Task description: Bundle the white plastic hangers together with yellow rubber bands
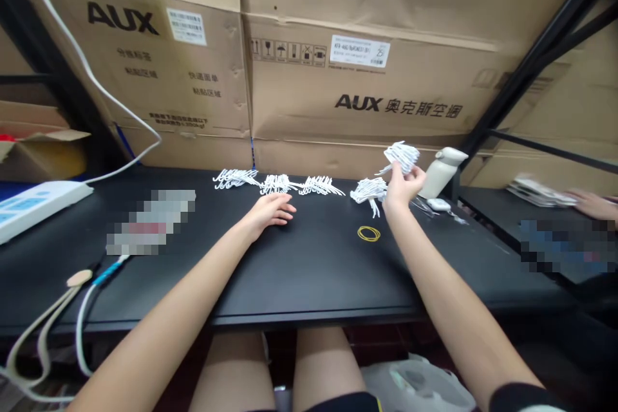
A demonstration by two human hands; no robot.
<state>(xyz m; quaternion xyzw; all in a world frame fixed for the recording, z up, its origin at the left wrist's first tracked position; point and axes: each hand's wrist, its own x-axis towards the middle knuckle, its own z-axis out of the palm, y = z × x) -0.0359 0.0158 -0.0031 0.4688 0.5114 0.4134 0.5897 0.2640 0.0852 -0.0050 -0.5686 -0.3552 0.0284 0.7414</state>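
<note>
The right hand (pixel 404 185) is gripping a seemingly loose white bundle (pixel 402 156), risking spillage if its grasp slackens; the left (pixel 270 211) is resting half-open, empty.

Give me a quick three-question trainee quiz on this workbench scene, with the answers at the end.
1. What does the bare right hand hold?
a) a cream bottle
b) a bunch of thin white strips
c) a white power strip
2. True or false: the thin yellow rings lie on the flat black tabletop.
3. How many similar white bunches lie on the tabletop?

Key: 1 b; 2 true; 3 four.
</note>
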